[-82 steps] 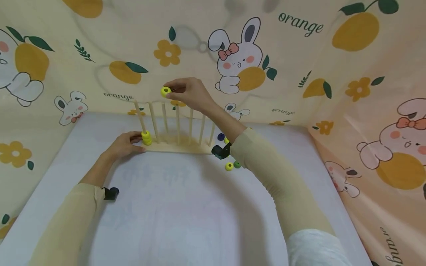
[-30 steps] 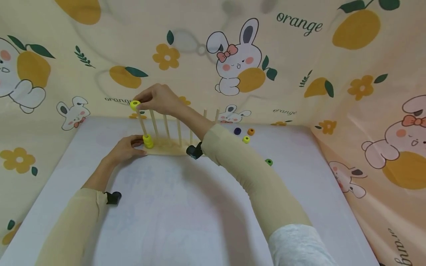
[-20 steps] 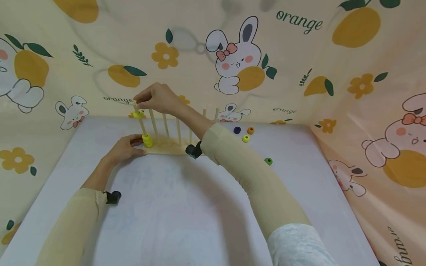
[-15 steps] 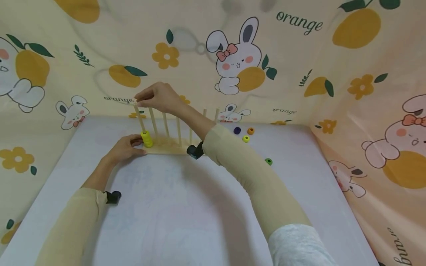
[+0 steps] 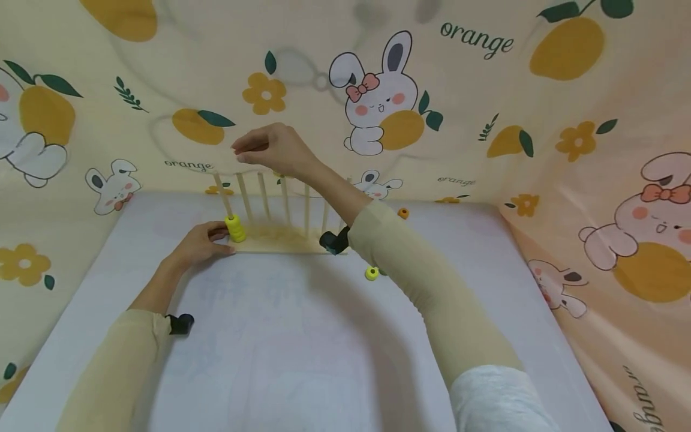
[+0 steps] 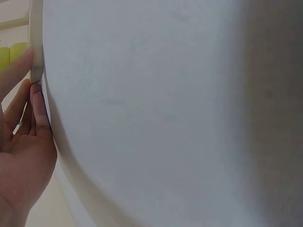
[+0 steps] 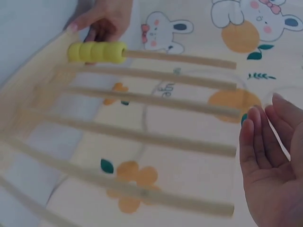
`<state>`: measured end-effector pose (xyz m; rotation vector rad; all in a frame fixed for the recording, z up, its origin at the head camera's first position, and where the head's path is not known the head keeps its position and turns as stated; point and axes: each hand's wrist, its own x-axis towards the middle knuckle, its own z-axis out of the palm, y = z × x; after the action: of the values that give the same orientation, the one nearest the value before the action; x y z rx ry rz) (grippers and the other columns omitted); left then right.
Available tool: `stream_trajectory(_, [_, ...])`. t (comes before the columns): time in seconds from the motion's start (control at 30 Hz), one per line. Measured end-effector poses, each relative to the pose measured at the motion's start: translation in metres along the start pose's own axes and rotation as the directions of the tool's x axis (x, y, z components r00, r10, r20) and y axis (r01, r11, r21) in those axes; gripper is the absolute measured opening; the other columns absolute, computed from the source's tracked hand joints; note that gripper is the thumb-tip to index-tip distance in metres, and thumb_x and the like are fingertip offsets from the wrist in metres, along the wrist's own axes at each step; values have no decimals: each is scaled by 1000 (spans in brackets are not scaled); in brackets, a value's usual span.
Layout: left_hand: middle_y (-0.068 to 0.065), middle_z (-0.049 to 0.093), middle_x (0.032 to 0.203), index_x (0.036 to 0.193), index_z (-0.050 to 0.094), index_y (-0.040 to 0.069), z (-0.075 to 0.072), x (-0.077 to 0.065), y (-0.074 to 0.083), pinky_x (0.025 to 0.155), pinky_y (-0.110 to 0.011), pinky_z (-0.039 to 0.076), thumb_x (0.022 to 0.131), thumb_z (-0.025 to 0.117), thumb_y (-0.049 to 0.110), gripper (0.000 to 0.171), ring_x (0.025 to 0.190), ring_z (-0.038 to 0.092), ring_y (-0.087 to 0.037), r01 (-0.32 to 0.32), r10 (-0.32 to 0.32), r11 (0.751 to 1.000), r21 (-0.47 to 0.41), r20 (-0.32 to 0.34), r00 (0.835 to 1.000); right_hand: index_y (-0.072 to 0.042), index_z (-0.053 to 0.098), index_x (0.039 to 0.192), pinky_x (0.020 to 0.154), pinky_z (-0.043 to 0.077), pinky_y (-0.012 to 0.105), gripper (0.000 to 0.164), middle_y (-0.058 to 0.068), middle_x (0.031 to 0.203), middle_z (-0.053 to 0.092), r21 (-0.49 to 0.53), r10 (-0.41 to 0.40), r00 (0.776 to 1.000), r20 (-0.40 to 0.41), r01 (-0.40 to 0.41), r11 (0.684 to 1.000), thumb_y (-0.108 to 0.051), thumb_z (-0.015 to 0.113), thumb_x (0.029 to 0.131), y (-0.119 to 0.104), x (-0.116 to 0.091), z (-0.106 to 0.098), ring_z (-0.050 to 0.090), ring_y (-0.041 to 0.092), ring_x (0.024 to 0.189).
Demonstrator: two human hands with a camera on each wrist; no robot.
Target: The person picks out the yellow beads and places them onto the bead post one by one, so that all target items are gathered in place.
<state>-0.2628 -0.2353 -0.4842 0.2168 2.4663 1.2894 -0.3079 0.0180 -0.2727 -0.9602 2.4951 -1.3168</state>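
Note:
A wooden peg stand (image 5: 291, 245), a flat base with a row of upright pegs, stands at the back of the table. Three yellow beads (image 7: 97, 52) are stacked on its leftmost peg, down at the base. My left hand (image 5: 197, 243) grips the left end of the base, thumb at the front and fingers behind, beside the stack; the left wrist view shows the thumb close to the yellow beads (image 6: 12, 54). Above the peg tops, my right hand (image 5: 281, 150) hovers with its fingers loosely extended and nothing in them, apart from the pegs in the right wrist view.
Right of the stand lie loose beads: a yellow bead (image 5: 372, 273), a green bead (image 5: 382, 272) mostly hidden by the right sleeve, and an orange bead (image 5: 403, 213) farther back. A patterned cloth (image 5: 302, 36) hangs behind the white table (image 5: 259, 348).
My right hand brought a yellow bead to the leftmost peg and let go; it slid down onto the stack. That hand has since moved up and right. My left hand stays put.

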Motion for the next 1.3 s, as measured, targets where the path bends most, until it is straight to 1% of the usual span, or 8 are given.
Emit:
stream_trajectory(0.17, [-28,41,149,148,32,-10,1,-2,-5,116,-50,33,87,77,13,80,137,40,-42,13,-13,1000,14,1,1000,-10,74,115,86,53,17,24,-4,109,73,-2,6,1000,9,-6,1000,-21,71,94,8,-12,-10,66,3,98])
stream_trajectory(0.43, [-31,41,148,147,32,-12,4,0,-4,116,-49,34,86,78,11,80,137,40,-43,1,-1,1000,-12,2,1000,-4,75,112,86,57,24,23,2,109,74,68,-30,998,-48,33,997,-16,72,92,28,-36,-35,69,10,95])
stream_trajectory(0.63, [-29,41,148,148,32,-11,3,0,-4,116,-49,34,86,78,11,80,137,40,-43,3,-3,1000,3,-7,1000,-5,74,115,87,56,25,26,5,112,73,74,19,996,-85,-12,997,-17,73,92,40,-51,-51,69,12,97])
stream_trajectory(0.7, [-29,41,148,148,32,-11,2,-1,-5,116,-50,33,87,78,13,80,137,40,-43,6,-6,1000,13,-9,1000,-4,73,116,88,56,25,26,7,114,73,70,39,995,-93,-32,997,-16,72,93,40,-56,-54,69,14,98])
stream_trajectory(0.83, [-29,41,149,148,32,-10,0,-5,-6,116,-51,33,87,77,14,80,137,40,-43,25,-24,999,36,-8,1000,0,70,118,90,56,27,27,13,117,71,70,63,993,-102,-56,996,-12,69,94,28,-71,-59,68,18,101])
stream_trajectory(1.0, [-30,40,149,148,31,-11,-1,-8,-5,116,-51,33,87,77,14,80,137,41,-43,21,-21,999,48,-5,1000,0,69,122,93,54,26,29,12,119,70,44,110,987,-113,-106,993,-13,66,96,25,-86,-67,67,17,103])
stream_trajectory(1.13, [-30,41,148,148,32,-11,-1,-6,-2,115,-51,34,87,78,14,81,136,41,-43,-6,7,1000,29,-5,1000,0,68,123,93,55,26,30,13,120,70,54,119,982,-146,-112,992,-13,66,96,49,-92,-75,67,18,104])
stream_trajectory(1.3, [-29,41,148,148,33,-10,0,-3,-1,115,-49,34,87,78,12,79,137,41,-42,-8,8,1000,21,-7,1000,-3,68,124,94,55,28,31,11,120,70,76,131,975,-181,-119,990,-17,68,96,77,-100,-85,67,19,107])
